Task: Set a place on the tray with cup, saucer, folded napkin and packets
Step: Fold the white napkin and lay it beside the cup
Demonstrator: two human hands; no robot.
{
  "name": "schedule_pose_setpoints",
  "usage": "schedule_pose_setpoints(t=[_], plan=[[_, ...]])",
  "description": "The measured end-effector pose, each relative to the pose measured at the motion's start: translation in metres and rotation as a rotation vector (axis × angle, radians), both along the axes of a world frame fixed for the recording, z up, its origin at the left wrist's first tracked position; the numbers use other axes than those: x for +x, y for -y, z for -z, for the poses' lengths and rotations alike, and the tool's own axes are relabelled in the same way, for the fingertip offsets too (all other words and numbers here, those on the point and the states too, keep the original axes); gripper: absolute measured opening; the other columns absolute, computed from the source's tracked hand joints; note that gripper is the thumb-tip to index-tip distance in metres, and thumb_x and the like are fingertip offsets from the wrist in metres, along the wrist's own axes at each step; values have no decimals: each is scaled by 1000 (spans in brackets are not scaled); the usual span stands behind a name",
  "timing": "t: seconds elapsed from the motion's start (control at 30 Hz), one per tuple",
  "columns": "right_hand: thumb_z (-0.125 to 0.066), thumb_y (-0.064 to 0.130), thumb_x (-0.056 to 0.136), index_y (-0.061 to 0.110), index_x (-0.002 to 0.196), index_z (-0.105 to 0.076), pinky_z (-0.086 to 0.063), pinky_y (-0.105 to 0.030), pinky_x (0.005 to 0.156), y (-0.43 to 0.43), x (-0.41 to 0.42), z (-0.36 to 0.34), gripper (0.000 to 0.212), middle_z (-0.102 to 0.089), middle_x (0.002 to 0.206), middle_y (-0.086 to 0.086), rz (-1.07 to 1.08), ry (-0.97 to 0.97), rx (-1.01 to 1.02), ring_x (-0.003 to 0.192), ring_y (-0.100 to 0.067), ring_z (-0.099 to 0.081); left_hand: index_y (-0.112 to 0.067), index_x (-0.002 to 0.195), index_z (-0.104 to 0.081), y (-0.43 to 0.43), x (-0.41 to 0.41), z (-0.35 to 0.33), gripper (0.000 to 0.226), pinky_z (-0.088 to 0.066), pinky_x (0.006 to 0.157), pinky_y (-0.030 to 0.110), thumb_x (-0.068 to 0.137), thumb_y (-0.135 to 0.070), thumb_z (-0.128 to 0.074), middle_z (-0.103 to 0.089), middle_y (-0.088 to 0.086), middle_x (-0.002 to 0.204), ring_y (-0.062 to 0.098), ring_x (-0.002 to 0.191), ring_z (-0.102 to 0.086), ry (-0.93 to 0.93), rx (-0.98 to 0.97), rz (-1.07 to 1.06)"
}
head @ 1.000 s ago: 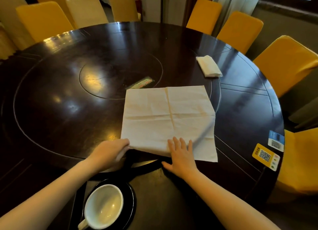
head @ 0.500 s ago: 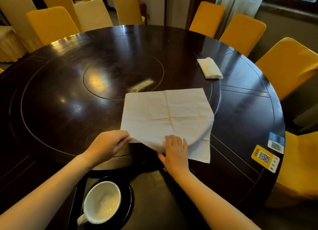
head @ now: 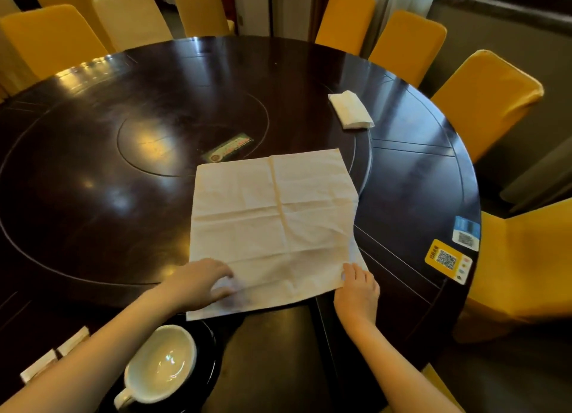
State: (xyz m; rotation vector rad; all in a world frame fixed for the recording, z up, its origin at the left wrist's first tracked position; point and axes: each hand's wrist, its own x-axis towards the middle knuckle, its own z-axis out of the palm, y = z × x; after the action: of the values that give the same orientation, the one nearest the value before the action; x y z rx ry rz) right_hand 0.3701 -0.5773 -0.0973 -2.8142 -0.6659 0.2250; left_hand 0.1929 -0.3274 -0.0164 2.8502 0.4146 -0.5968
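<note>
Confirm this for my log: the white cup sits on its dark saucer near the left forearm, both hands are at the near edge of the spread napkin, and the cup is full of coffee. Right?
Not quite. In the head view the white cup is empty; its bare white inside shows. The rest holds: it sits on the dark saucer by the left forearm, and the left hand and right hand are at the near edge of the spread napkin.

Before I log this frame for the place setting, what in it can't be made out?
- Left hand fingertips on the napkin: motion-blurred, grip unclear.
- Packets: partly behind the left forearm, count unclear.
- Saucer: mostly under the cup.
- Tray: dark against the dark table, edges indistinct.
- Center card: print too small.
</note>
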Motion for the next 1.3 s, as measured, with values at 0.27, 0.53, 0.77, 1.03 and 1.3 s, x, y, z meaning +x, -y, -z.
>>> schedule_pose_setpoints(t=[0.27,0.53,0.77,1.03,1.3], plan=[[-48,11,89,10,134,-38,-40,-39,95,14,25,-3,45,-42,137,-13,364,-215,83,120,-29,-40,-21,150,-6,79,92,51,62,-9,118,42,97,-35,-36,2,4,160,24,147,0,39,-20,-33],[-54,19,91,4,117,-47,-38,-42,98,6,60,-2,30,-58,121,-16,448,-277,55,118,-32,-48,-26,150,-4,77,97,64,70,-9,118,42,93,-39,-44,5,0,160,21,147,2,10,-22,-71],[-50,16,86,9,91,-55,-45,-40,80,-16,53,-29,10,-58,96,-10,363,-169,354,93,-29,-56,-7,133,-44,65,113,41,48,-32,107,40,93,-31,-48,-41,11,143,31,134,-36,34,-197,-97],[-51,16,92,11,103,-59,-48,-33,74,-91,-7,-73,14,-62,95,-11,-255,-122,647,86,-24,-58,-13,122,-56,37,123,1,36,-56,69,29,99,-32,-37,-65,10,104,19,86,-64,467,-1301,-1004],[-49,17,92,14,108,-62,-46,-35,81,-138,-93,-63,20,-64,98,-12,-648,-209,606,92,-26,-56,-9,126,-55,-63,75,-1,40,-51,85,42,94,-32,-50,-63,16,120,31,104,-61,554,-1443,-1264]])
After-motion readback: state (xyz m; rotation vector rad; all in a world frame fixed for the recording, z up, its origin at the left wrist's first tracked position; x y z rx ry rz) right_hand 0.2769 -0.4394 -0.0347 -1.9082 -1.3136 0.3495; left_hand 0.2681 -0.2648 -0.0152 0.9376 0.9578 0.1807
